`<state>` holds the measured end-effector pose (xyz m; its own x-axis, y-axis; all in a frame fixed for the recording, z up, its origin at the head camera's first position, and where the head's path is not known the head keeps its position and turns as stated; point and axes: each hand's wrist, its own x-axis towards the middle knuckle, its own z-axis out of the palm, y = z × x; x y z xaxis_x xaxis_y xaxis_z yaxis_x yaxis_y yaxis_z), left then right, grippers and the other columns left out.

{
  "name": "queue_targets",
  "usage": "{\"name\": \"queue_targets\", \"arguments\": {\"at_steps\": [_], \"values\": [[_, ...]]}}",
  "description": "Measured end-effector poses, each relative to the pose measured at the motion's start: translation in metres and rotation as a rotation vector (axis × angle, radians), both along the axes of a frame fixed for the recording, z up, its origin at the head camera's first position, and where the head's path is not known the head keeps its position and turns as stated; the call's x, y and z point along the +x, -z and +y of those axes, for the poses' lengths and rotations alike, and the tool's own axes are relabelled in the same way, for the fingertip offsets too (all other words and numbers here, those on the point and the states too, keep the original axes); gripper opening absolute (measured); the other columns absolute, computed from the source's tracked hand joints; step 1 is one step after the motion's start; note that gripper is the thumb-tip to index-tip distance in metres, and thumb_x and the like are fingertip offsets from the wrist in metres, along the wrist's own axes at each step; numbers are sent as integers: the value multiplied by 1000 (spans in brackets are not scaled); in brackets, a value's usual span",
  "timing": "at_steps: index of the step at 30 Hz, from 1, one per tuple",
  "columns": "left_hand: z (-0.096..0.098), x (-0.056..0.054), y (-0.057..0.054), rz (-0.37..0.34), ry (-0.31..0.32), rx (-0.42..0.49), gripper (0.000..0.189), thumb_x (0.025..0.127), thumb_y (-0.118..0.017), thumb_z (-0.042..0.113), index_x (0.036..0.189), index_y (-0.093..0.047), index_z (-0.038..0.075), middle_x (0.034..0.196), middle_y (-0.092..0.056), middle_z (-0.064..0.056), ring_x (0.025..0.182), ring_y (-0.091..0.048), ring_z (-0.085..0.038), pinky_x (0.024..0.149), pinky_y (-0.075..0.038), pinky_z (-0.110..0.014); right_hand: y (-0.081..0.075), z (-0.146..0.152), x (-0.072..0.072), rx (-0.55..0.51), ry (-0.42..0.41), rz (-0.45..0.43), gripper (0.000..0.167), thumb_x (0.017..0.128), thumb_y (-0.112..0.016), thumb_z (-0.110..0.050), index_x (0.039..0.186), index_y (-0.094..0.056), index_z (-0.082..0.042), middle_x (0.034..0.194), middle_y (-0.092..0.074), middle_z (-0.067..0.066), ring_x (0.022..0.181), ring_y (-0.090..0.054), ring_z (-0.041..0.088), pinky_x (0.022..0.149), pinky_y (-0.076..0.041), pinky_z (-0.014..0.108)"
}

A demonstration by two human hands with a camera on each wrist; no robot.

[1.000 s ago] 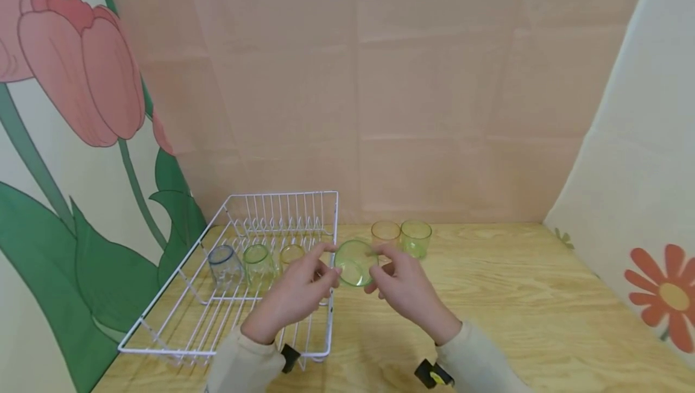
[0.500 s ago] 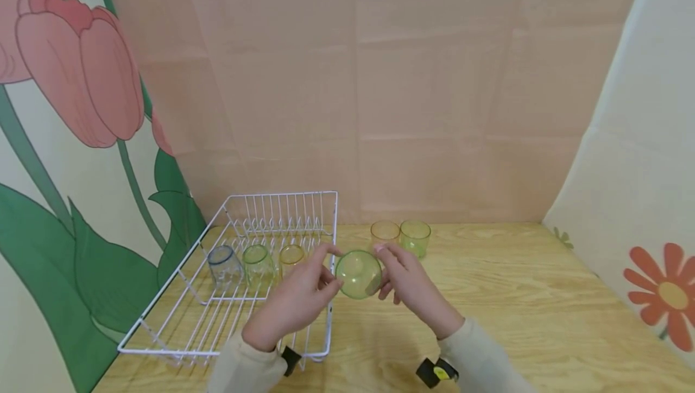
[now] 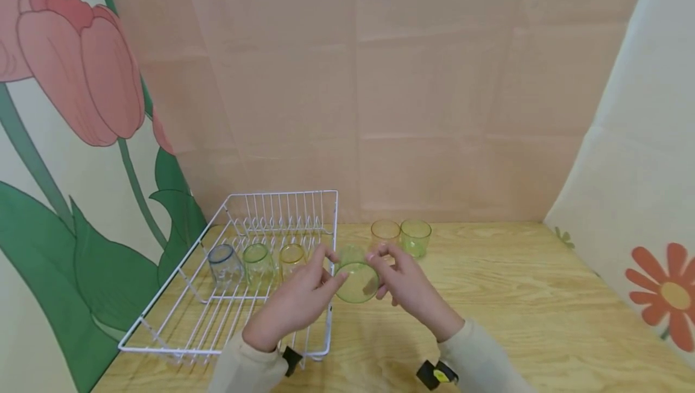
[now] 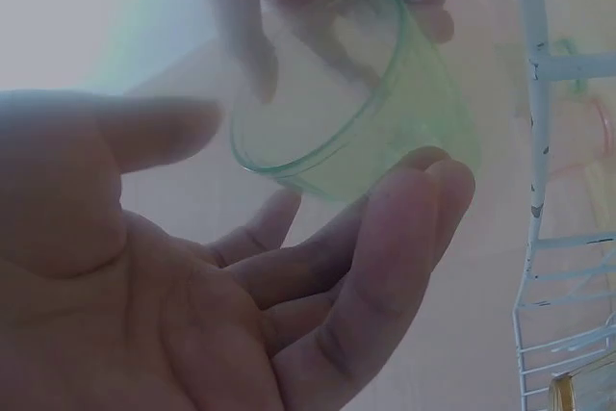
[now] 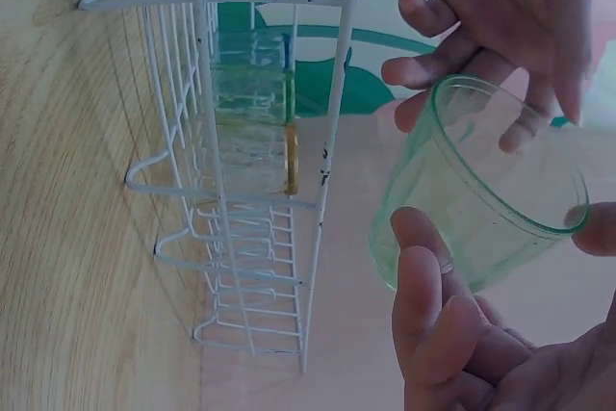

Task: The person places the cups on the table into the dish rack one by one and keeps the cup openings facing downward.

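Note:
A clear green glass [image 3: 355, 284] is held up between both hands in the head view, its mouth tilted toward the head camera. My left hand [image 3: 298, 296] has its fingers curled along the side of the glass and its thumb near the rim. On the opposite side, my right hand [image 3: 409, 287] pinches the glass, thumb at the rim. The right wrist view shows that glass [image 5: 481, 190] tilted, with fingers [image 5: 423, 305] beneath it. Nothing is visible inside it.
Left of the hands stands a white wire dish rack [image 3: 282, 192]. A blue-rimmed glass [image 3: 227, 269], a green-rimmed glass [image 3: 258, 267] and an amber-rimmed glass [image 3: 292, 254] sit in it. Behind the hands, an orange glass [image 3: 385, 233] and another green glass [image 3: 415, 239] stand on the wooden table [image 3: 488, 296].
The green glass has turned in the hands and now tips its mouth toward the head camera, slightly lower than before. The right fingers have shifted on it. The other glasses stay put.

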<state>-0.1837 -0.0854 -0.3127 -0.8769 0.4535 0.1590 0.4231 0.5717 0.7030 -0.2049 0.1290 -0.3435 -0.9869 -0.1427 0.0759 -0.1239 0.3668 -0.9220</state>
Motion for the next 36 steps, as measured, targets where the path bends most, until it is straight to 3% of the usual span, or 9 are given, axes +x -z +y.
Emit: {"name": "queue_targets", "arguments": {"at_steps": [4, 9, 18, 27, 31, 36], "values": [[1, 0, -1, -32, -56, 4, 35, 106, -42, 45, 118, -47, 13, 64, -53, 1, 52, -47, -12, 47, -40, -30, -2, 0, 3, 17, -20, 13, 43, 99, -57, -48, 120, -52, -12, 79, -69, 8, 67, -63, 24, 48, -44, 31], [0, 1, -1, -18, -91, 10, 35, 105, -44, 48, 111, -48, 13, 67, -51, 1, 55, -48, -13, 49, -41, -31, -1, 0, 5, 32, -28, 27, 45, 97, -61, -48, 122, -53, -13, 85, -72, 6, 71, -64, 26, 49, -45, 30], [-1, 1, -1, -12, -82, 9, 40, 104, -47, 50, 111, -47, 11, 88, -67, -8, 72, -61, -15, 62, -49, -35, 1, 1, 2, 19, -59, 52, 43, 100, -56, -46, 122, -57, -10, 89, -74, 6, 71, -63, 25, 48, -45, 30], [-2, 1, 1, -12, -80, 7, 42, 100, -54, 53, 110, -47, 13, 105, -69, -12, 87, -65, -20, 67, -52, -38, -2, 1, -1, 55, -43, 43, 46, 100, -55, -49, 107, -69, -5, 88, -68, 8, 73, -60, 23, 52, -48, 31], [-1, 1, 1, -31, -76, 0, 42, 98, -57, 53, 109, -47, 15, 108, -68, -11, 88, -65, -21, 66, -52, -37, -4, 0, -1, 75, -36, 13, 50, 98, -58, -50, 114, -70, -5, 86, -66, 9, 74, -59, 22, 56, -50, 35], [-1, 2, 1, -37, -65, 3, 40, 98, -58, 52, 108, -47, 14, 109, -68, -10, 86, -66, -19, 65, -52, -35, -5, 0, -1, 93, -33, -11, 52, 95, -63, -50, 122, -69, -6, 97, -72, 5, 78, -63, 22, 59, -52, 37]]}}
